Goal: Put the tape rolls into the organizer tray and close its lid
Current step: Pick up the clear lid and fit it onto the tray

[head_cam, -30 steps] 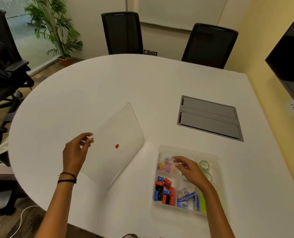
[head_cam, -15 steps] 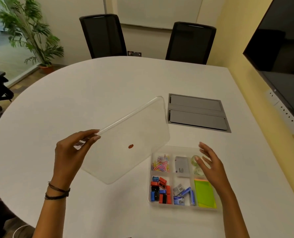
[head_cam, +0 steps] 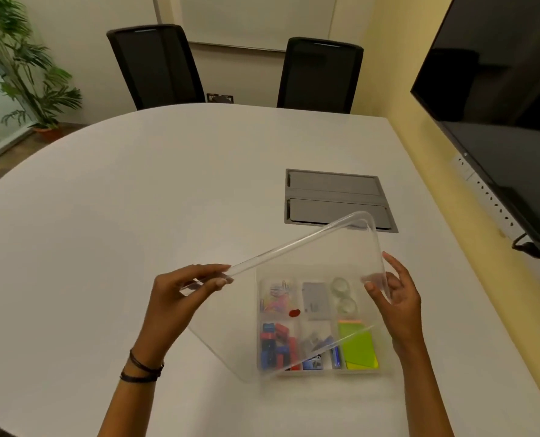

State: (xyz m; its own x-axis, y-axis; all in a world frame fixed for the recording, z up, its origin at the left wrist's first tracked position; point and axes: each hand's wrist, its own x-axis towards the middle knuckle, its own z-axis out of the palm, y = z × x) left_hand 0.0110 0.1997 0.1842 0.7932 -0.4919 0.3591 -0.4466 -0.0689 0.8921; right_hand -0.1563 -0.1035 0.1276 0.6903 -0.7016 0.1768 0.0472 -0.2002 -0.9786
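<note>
**Lid swung over the tray, not yet seated**

Since half a second ago the clear lid [head_cam: 297, 298] has travelled right from beside the tray to hang above it, and the right hand [head_cam: 394, 298] has risen from the tray's right side to meet the lid's right edge. The left hand [head_cam: 180, 298] pinches the lid's left corner between thumb and fingers [head_cam: 221, 280], closed on the rim. The right hand's fingers are spread loosely, with the thumb and fingertips touching the edge; whether they grip it firmly I cannot tell.

Both tape rolls [head_cam: 343, 294] lie in the tray's [head_cam: 385, 357] far right compartment, so only the closing remains.

The lid sits skewed and tilted, its near left corner overhanging the surface [head_cam: 136, 200]. Lowered like this, one rim would likely catch on the tray wall, or the smooth plastic could slip from the light right-hand hold.
</note>
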